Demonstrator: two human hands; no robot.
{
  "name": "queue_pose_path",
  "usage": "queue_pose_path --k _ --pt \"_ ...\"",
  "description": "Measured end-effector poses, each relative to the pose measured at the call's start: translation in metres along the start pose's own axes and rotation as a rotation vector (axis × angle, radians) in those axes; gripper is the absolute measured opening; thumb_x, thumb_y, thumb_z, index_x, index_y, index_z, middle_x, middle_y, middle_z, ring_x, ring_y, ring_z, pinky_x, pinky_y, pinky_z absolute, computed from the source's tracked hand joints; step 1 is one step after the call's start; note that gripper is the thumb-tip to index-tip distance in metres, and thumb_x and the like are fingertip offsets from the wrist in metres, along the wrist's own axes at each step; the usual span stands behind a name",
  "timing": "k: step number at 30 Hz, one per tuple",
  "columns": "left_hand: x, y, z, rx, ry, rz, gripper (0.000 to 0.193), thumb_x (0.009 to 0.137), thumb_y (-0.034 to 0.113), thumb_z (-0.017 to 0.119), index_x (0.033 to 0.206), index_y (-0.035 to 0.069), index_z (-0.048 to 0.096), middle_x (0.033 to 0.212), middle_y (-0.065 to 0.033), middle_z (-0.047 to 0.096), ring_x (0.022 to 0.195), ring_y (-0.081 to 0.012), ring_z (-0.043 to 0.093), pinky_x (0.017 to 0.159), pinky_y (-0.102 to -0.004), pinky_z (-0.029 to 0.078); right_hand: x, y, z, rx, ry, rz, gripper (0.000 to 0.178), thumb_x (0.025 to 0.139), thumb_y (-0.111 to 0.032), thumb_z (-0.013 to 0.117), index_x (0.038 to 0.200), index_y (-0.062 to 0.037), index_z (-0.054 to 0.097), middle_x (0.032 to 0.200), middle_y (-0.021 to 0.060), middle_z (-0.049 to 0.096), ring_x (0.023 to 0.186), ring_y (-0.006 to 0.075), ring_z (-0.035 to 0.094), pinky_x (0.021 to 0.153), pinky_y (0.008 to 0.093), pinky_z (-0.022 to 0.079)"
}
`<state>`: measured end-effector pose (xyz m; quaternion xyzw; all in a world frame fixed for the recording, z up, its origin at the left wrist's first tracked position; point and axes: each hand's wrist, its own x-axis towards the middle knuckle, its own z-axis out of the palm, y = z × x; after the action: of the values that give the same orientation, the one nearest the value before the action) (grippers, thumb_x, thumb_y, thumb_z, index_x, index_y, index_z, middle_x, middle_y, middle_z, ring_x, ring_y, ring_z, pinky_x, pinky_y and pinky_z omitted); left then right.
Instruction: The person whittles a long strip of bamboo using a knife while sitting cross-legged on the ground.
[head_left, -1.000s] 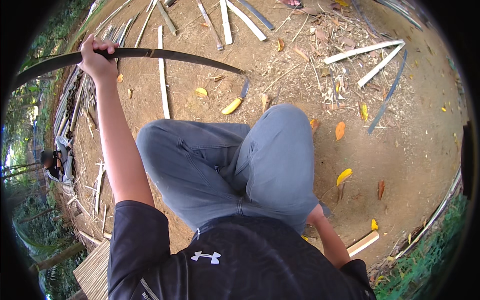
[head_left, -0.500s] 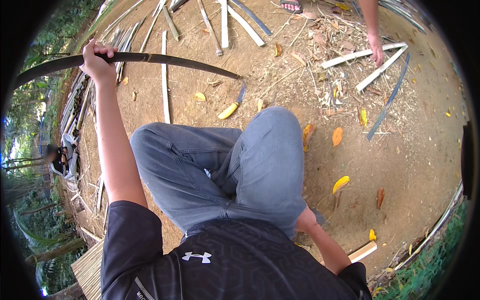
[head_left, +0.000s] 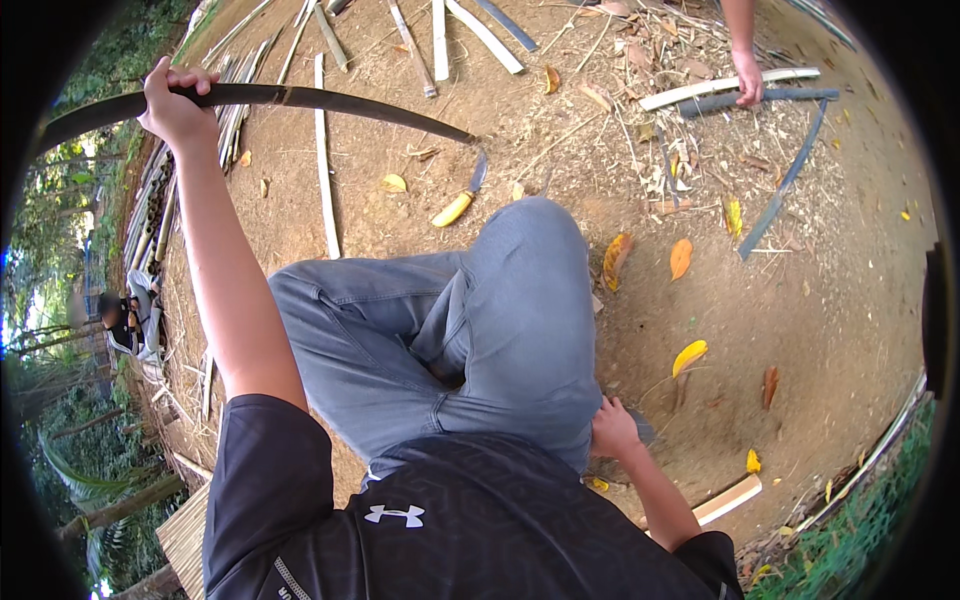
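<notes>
My left hand (head_left: 180, 108) is raised at the upper left, its fingers closed around a long dark bamboo strip (head_left: 350, 110). The strip runs from the far left rim to a tip at the ground close to a knife (head_left: 454, 209). That knife has a yellow handle and lies on the soil in front of my knees. Low beside my right thigh, my right hand (head_left: 614, 430) rests against my leg near my foot. Its fingers are partly hidden by the leg, and nothing shows in it.
At the upper right, a co-worker's hand (head_left: 748, 80) is on a dark strip (head_left: 715, 102) beside a pale strip (head_left: 690, 93). Another dark strip (head_left: 785, 190) slants below. More bamboo strips (head_left: 484, 35) lie ahead, poles (head_left: 158, 205) are piled left, and a wooden piece (head_left: 730, 498) lies right.
My left hand has risen slightly with the strip. My right hand shows more from behind the thigh. The co-worker's strip has turned from its pale side to its dark side and swung beside the other.
</notes>
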<state>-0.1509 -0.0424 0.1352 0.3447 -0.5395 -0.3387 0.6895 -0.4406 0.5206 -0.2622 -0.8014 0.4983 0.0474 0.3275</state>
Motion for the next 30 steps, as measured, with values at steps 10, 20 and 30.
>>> queue_pose_path --k 10,20,30 --pt "0.003 -0.004 -0.058 -0.076 -0.019 0.003 0.026 0.086 0.013 0.056 0.066 0.010 0.039 0.057 -0.0039 0.042 0.047 -0.0192 0.044 0.059 -0.0410 0.048 0.007 -0.009 -0.019 -0.066 -0.040 0.018 0.055 0.060 -0.047 0.075 0.097 -0.0068 0.067 0.106 0.0084 0.055 0.104 0.0275 0.050 0.091 0.0403 0.041" --pt "0.008 -0.018 -0.120 -0.204 -0.078 0.009 0.027 0.087 0.009 0.055 0.064 0.008 0.040 0.054 -0.0054 0.042 0.041 -0.0196 0.046 0.050 -0.0411 0.051 0.001 -0.008 0.006 -0.087 -0.108 0.098 0.063 0.080 -0.046 0.057 0.135 -0.0147 0.052 0.142 0.0064 0.050 0.135 0.0256 0.038 0.113 0.0407 0.027" --pt "0.010 -0.025 -0.142 -0.211 0.000 -0.018 0.025 0.085 0.015 0.055 0.065 0.010 0.040 0.057 -0.0046 0.043 0.047 -0.0194 0.043 0.057 -0.0404 0.047 0.004 0.017 0.050 0.204 -0.189 0.256 0.063 0.089 -0.045 0.044 0.142 -0.0108 0.043 0.151 0.0062 0.038 0.139 0.0254 0.032 0.115 0.0346 0.023"
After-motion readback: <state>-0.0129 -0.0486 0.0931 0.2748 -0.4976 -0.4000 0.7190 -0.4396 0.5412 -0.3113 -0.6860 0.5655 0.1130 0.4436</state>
